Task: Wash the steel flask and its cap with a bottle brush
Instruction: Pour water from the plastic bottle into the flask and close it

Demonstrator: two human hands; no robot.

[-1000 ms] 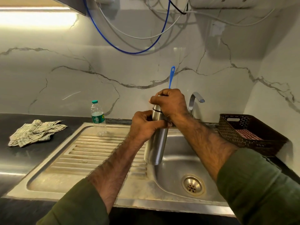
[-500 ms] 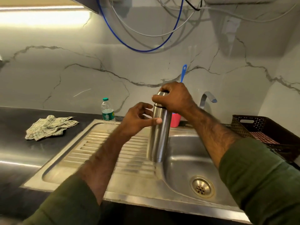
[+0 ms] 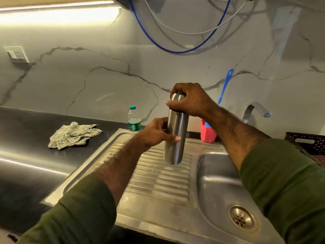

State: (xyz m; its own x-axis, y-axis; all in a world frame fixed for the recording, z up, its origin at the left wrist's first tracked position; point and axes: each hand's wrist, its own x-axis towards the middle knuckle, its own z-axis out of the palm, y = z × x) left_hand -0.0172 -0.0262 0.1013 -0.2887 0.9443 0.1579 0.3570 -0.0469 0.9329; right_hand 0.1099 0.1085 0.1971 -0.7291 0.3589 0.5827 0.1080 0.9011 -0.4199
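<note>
Since the earlier frame I have lifted the steel flask [image 3: 174, 138] clear of the sink [image 3: 207, 199]; it hangs upright at frame centre. My left hand [image 3: 154, 134] grips its body; my right hand [image 3: 190, 99] curls round the cap [image 3: 176, 98] directly above, on the long axis, for unscrewing.

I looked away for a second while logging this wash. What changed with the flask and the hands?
The left hand, open half a second ago, grips the flask body again. The flask now hangs over the drainboard rather than the basin edge. The right hand stays wrapped over the cap, which is still on; the brush stays in its cup.
</note>
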